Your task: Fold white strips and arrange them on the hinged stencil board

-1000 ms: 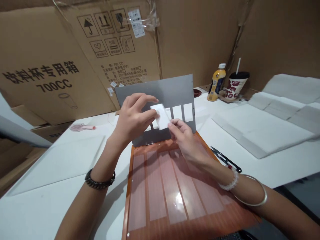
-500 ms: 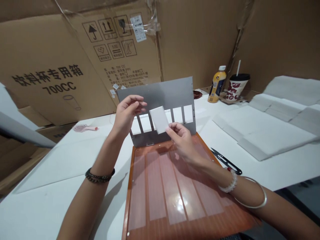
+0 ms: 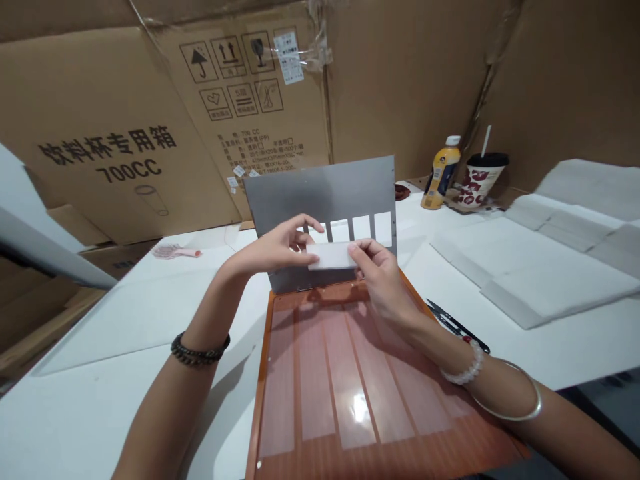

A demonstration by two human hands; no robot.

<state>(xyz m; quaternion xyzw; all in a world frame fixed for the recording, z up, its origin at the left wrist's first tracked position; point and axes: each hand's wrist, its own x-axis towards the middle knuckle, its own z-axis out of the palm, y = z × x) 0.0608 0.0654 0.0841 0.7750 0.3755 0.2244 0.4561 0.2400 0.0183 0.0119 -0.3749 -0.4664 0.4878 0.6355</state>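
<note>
1. Above the far edge of the orange board (image 3: 263, 400), in the head view, a white rectangular piece (image 3: 333, 256) hangs level between the person's two hands. It sits in front of the lower part of the upright grey slotted plate (image 3: 320, 193).
2. The step in hand looks like squaring up or inspecting this piece. It is clear of the board and, as far as can be told, not touching the plate.
3. The left hand (image 3: 280, 248) pinches the piece's left end between thumb and fingers. The fingers are drawn together and only lightly curled, and the index finger lies along the top.
4. The right hand (image 3: 383, 277) grips the right end the same way, thumb against fingertips, with the rest of the hand loosely closed below.
5. By my judgement, any move from here calls for both pinches to stay even, because the piece looks thin and is held only at its ends. The glossy clear sheet with pale strips on the board leaves little to steady against.
6. A dark bead bracelet (image 3: 200, 350) is on the left wrist, and a white bead bracelet (image 3: 463, 363) and a silver bangle (image 3: 515, 407) are on the right.
7. Thread snips (image 3: 457, 325) lie on the white table (image 3: 100, 400) just right of the board.
8. Farther back are a yellow drink bottle (image 3: 440, 173), a lidded cup with a straw (image 3: 480, 179), a pink comb (image 3: 173, 251) and a printed cardboard box (image 3: 125, 133).
</note>
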